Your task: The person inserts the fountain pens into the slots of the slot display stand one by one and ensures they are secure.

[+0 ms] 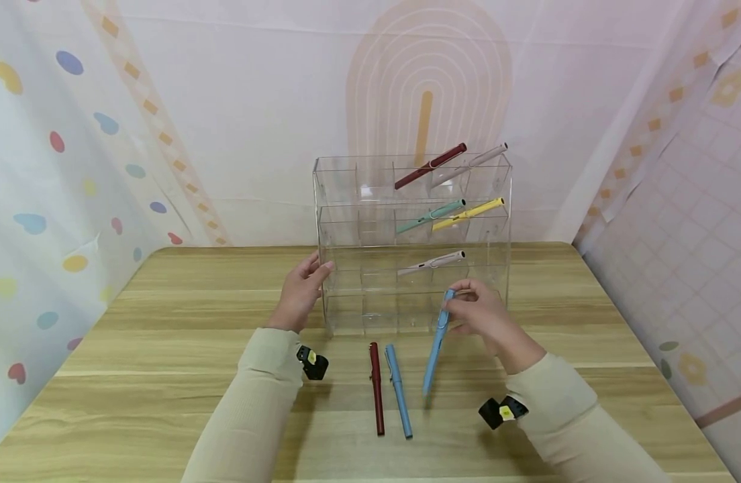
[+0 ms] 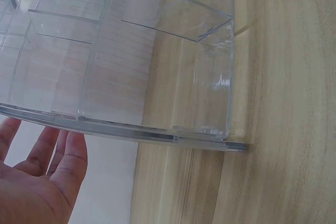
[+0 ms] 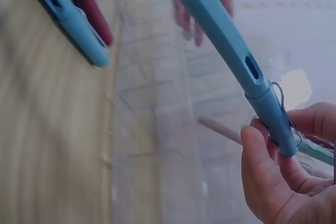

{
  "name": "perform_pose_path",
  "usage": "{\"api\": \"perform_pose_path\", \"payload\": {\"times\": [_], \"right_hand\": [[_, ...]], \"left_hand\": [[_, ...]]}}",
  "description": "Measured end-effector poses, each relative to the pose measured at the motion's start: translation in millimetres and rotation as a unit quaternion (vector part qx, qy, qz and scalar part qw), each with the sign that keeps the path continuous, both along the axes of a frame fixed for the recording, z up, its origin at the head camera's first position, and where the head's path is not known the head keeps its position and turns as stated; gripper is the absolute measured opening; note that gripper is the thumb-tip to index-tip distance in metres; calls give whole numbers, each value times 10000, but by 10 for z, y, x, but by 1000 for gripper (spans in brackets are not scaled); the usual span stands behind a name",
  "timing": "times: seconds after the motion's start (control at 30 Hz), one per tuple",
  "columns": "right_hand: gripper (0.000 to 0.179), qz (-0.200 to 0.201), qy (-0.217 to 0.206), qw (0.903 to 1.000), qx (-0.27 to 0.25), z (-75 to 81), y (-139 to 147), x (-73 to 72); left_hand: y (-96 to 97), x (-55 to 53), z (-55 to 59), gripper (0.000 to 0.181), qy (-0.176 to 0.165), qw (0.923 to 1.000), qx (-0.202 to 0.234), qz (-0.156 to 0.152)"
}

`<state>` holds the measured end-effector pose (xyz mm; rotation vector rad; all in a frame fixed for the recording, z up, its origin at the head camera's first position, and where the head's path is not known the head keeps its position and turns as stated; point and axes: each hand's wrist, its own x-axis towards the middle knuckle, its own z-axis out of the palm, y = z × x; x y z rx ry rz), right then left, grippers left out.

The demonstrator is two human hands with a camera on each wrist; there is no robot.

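Observation:
My right hand (image 1: 482,312) pinches a light blue pen (image 1: 438,342) near its clip end, in front of the rack's lower right. The pen slants down, its other end low over the table; the right wrist view shows its cap (image 3: 270,119) between thumb and fingers. At the left side of a clear acrylic rack (image 2: 126,129), my left hand (image 1: 301,288) touches the side panel with extended fingers. On the table before the rack lie a dark red pen (image 1: 376,389) and another light blue pen (image 1: 399,391), side by side.
Pens lean in the rack's compartments: dark red (image 1: 431,166) and pale pink (image 1: 470,166) on top, green (image 1: 431,216) and yellow (image 1: 468,215) below, another pale pink pen (image 1: 432,263) lower. A patterned curtain (image 1: 256,121) hangs behind the wooden table (image 1: 165,376).

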<state>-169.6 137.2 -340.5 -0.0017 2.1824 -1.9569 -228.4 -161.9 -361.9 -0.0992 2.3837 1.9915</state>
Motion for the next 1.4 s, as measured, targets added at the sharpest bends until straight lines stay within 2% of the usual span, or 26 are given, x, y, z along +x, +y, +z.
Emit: {"api": "perform_pose_path", "payload": {"times": [0.27,0.47,0.67,0.87,1.17,1.3,1.4], "right_hand": [[26,-747,525,9958,-108,206,254,-27],[19,-1395,710,9862,-530,327,393,-40],[21,-2011,888,9721,-819,416,469,-60],[24,-2688,1074,9466,-1422,470,515,-97],[28,-3097,1242,9218,-1974,531,567,-162],[28,-3221,1345,9162,-1970,517,545,-201],[27,-3269,1415,9174,-1774,483,514,-236]], "left_hand": [[4,-2,10,53,-27,10000,3,5],[-6,-1,10,54,-50,10000,-20,4],[-16,8,-3,55,-72,10000,-38,-27],[-12,2,-9,56,-88,10000,-7,-27],[-19,-4,-18,56,-100,9999,-7,-16],[-16,-9,-19,55,-70,10000,-8,-21],[-10,-10,-16,55,-65,10000,21,-16]]}}
